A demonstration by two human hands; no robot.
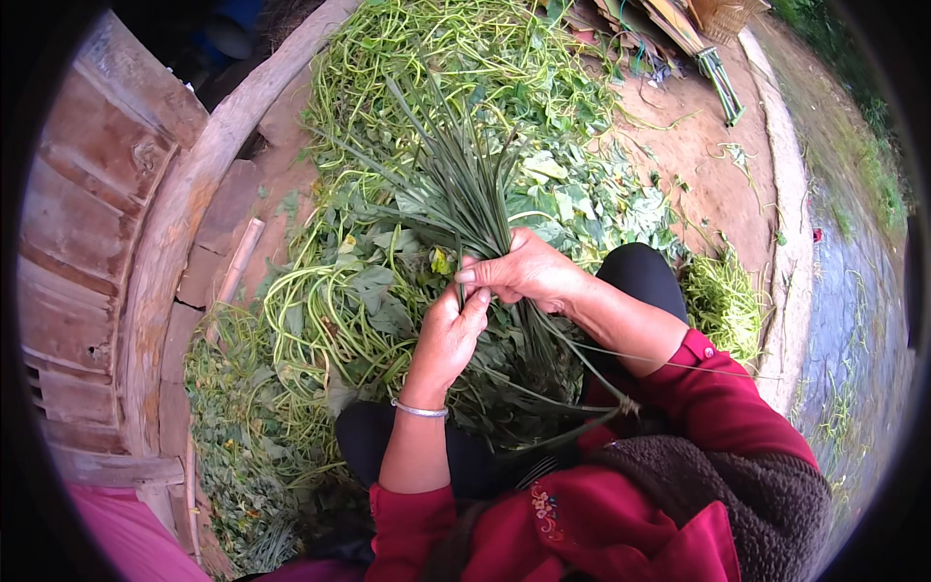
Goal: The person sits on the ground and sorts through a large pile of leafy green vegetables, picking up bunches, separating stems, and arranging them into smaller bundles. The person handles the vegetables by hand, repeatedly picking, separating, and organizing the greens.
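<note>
My right hand [534,270] is closed around the middle of a bundle of long, narrow green leaves [465,189]. The blades fan out above the fist, and more hang below it towards my lap. My left hand [449,331], with a silvery bangle [420,409] on its wrist, pinches a single blade between thumb and fingers beside the bundle, close to the right thumb. A few long strands run from below the right hand to a pale knotted end [627,405] over my lap. Heaped leafy vines [327,313] lie beneath and around both hands.
Light green stems [724,302] are piled by my right knee. A wooden plank wall [80,240] and curved log [182,196] stand at the left, with a short pole [240,262] nearby. Tied green-ended stalks [716,80] and a woven basket [727,18] are at the upper right, near a pale ledge [785,167].
</note>
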